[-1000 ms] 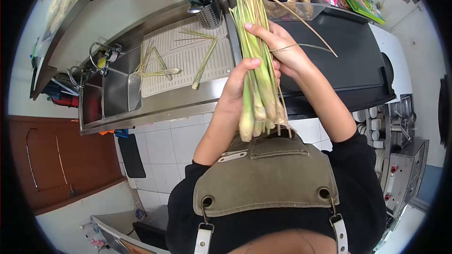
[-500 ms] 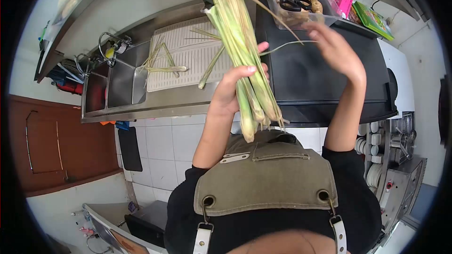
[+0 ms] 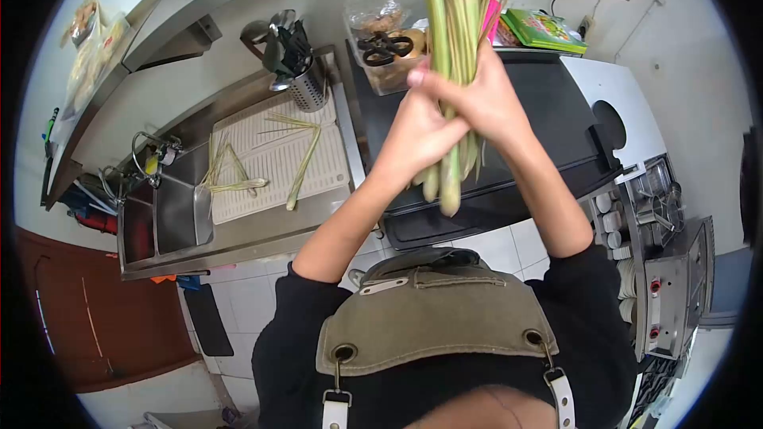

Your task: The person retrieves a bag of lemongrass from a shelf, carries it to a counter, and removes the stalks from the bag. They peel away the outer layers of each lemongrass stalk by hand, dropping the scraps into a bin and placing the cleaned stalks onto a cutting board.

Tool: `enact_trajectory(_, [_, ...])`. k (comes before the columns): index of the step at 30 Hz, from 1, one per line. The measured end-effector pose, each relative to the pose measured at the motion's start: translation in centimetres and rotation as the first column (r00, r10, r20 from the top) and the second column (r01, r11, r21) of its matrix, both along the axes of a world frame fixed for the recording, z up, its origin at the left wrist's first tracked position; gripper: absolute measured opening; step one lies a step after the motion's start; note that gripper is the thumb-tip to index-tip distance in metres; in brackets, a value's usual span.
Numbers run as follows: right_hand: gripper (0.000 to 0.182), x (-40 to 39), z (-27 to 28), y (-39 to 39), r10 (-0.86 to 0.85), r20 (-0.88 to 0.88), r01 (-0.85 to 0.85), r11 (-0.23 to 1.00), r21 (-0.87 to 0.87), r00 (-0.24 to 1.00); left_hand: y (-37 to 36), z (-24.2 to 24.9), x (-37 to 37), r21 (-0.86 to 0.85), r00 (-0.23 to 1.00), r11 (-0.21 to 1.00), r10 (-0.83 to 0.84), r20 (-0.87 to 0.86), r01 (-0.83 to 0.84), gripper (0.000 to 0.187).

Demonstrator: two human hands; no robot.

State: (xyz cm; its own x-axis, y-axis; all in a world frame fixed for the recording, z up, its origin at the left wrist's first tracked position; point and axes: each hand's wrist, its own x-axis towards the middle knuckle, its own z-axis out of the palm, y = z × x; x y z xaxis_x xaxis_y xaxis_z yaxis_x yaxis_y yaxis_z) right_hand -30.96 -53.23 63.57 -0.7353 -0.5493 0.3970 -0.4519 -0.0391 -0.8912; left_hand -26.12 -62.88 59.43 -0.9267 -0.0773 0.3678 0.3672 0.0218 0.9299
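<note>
A thick bundle of pale green stalks (image 3: 451,28) stands out in front of me, bulb ends toward me and leafy ends away. My left hand (image 3: 421,131) is wrapped round its lower part. Just above, my right hand (image 3: 485,103) also closes round the bundle, and the two hands touch and overlap. On the ribbed cream drainboard (image 3: 274,163) to the left, a loose stalk (image 3: 304,167) lies near the right side, and several thinner stalks (image 3: 238,185) lie at the left.
A double sink (image 3: 179,210) with taps is at the left. Behind the drainboard stands a metal utensil holder (image 3: 307,89). A clear bin (image 3: 389,75) holding black scissors (image 3: 385,48) sits at the back of the black counter top (image 3: 524,87). Green packets (image 3: 544,29) lie further right.
My right hand has come in from the right and closed on the bundle. The bundle has moved right and away from me, more upright in view. The camera view has shifted.
</note>
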Motion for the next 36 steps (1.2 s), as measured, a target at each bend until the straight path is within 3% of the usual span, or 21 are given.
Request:
enact_trajectory(1, [0.049,-0.7,0.5,0.2,-0.081,0.003,0.081,0.997,0.001,0.997,0.6,0.2,-0.9,-0.143,0.984,0.981,0.108,-0.139,-0.128,0.043])
enact_trajectory(2, [0.039,-2.6,0.3,0.5,-0.086,-0.133,0.087,0.996,0.002,0.987,0.8,0.3,-1.8,-0.170,1.000,0.985,0.006,-0.014,-0.008,0.046])
enact_trajectory(5, [0.026,-5.9,1.3,1.2,0.093,0.153,-0.117,0.981,0.155,0.984,2.7,0.0,-3.0,-0.151,0.998,0.987,0.055,0.012,-0.052,0.058])
enact_trajectory(6, [0.024,-6.9,1.6,1.5,0.092,0.295,-0.150,0.972,0.181,0.951,2.8,0.1,-2.8,-0.310,0.999,0.951,-0.008,-0.035,-0.003,0.058])
enact_trajectory(7, [0.022,-7.8,1.8,1.7,0.085,0.432,-0.188,0.961,0.201,0.898,2.9,-0.4,-2.8,-0.378,0.999,0.926,0.008,0.047,0.010,0.064])
enact_trajectory(9, [0.018,-10.3,1.4,1.9,0.046,0.602,-0.190,0.965,0.178,0.797,2.4,1.2,-1.6,-0.117,0.950,0.953,-0.256,0.178,0.279,0.068])
enact_trajectory(10, [0.017,-12.0,1.1,1.9,0.037,0.654,-0.213,0.958,0.192,0.756,1.8,2.0,-1.3,-0.285,0.952,0.931,-0.155,0.263,0.230,0.067])
enact_trajectory(11, [0.016,-13.8,0.9,1.8,0.027,0.703,-0.237,0.950,0.204,0.711,1.5,0.0,-1.8,-0.471,0.994,0.881,0.085,0.067,-0.043,0.058])
enact_trajectory(13, [0.015,-17.5,0.2,1.1,0.096,0.781,-0.318,0.938,0.136,0.617,0.0,-0.3,-2.5,-0.548,0.943,0.770,0.226,-0.245,-0.327,0.048])
enact_trajectory(15, [0.017,-20.4,0.0,-0.2,0.121,0.774,-0.353,0.925,0.139,0.622,-0.5,0.0,-3.0,-0.601,0.870,0.630,0.369,-0.327,-0.493,0.035])
enact_trajectory(17, [0.017,-23.7,-0.2,-2.1,0.114,0.766,-0.333,0.933,0.135,0.632,-1.0,-0.9,-4.5,-0.656,0.796,0.452,0.351,-0.492,-0.605,0.032])
enact_trajectory(19, [0.017,-25.8,-0.4,-3.7,0.108,0.759,-0.314,0.940,0.132,0.642,-0.9,-2.5,-5.3,-0.712,0.807,0.384,0.345,-0.480,-0.588,0.032])
enact_trajectory(21, [0.017,-27.7,0.0,-5.2,0.014,0.801,-0.169,0.980,0.109,0.598,-0.6,-3.6,-6.2,-0.739,0.783,0.282,0.344,-0.518,-0.612,0.033])
enact_trajectory(23, [0.016,-30.0,-0.4,-6.8,-0.003,0.796,-0.103,0.991,0.082,0.606,-0.7,-3.8,-6.2,-0.710,0.826,0.426,0.350,-0.441,-0.560,0.033])
enact_trajectory(26, [0.017,-31.3,-1.3,-8.4,-0.009,0.572,0.040,0.998,-0.043,0.820,-0.8,-3.8,-6.1,-0.693,0.828,0.453,0.340,-0.447,-0.560,0.033])
enact_trajectory(27, [0.017,-30.4,-1.4,-8.9,-0.005,0.572,0.035,0.999,-0.041,0.820,-0.6,-3.6,-5.9,-0.693,0.826,0.451,0.345,-0.446,-0.562,0.033])
enact_trajectory(29, [0.023,-29.0,-1.4,-9.6,-0.363,0.139,0.297,0.888,0.350,0.921,-0.2,-3.0,-5.6,-0.663,0.844,0.526,0.393,-0.365,-0.532,0.031])
enact_trajectory(30, [0.031,-28.1,-1.8,-9.8,-0.388,0.028,0.354,0.865,0.355,0.921,-0.3,-3.0,-5.6,-0.666,0.834,0.507,0.395,-0.385,-0.547,0.034])
enact_trajectory(31, [0.034,-27.4,-2.0,-9.8,-0.348,0.109,0.282,0.877,0.389,0.931,-0.4,-3.0,-5.8,-0.666,0.834,0.507,0.397,-0.383,-0.547,0.034])
enact_trajectory(34, [0.045,-27.7,-3.3,-9.7,-0.329,0.153,0.236,0.870,0.433,0.932,-0.9,-3.2,-6.6,-0.700,0.764,0.329,0.405,-0.501,-0.634,0.034])
enact_trajectory(36, [0.053,-27.2,-4.0,-9.3,-0.319,0.015,0.263,0.806,0.530,0.947,-0.9,-3.2,-6.8,-0.696,0.774,0.355,0.404,-0.488,-0.624,0.035])
